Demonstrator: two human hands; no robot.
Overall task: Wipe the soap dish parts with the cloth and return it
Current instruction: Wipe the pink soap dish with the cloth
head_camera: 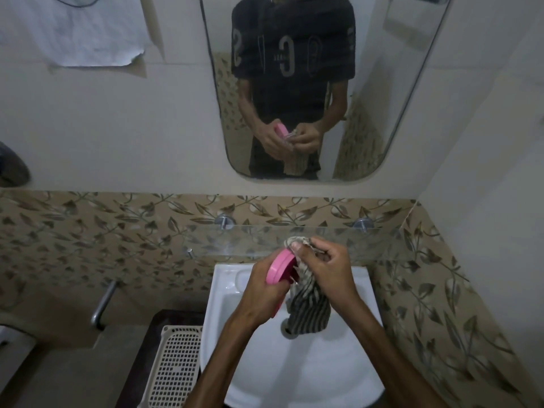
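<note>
Head view: over the white sink point(338, 363), the left hand point(259, 298) grips a pink soap dish part point(279, 267) while the right hand point(326, 269) pinches the striped cloth point(309, 307) against it, apparently mid-wipe; next probably turning the part.

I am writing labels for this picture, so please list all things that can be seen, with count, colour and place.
soap dish part: 1, pink, in left hand above sink
cloth: 1, striped grey, hanging from right hand
sink: 1, white, centre bottom
glass shelf: 1, clear, above sink
mirror: 1, on wall
basket: 1, cream, left of sink
tap: 1, metal, left wall
left hand: 1, holding dish part
right hand: 1, gripping cloth
</note>
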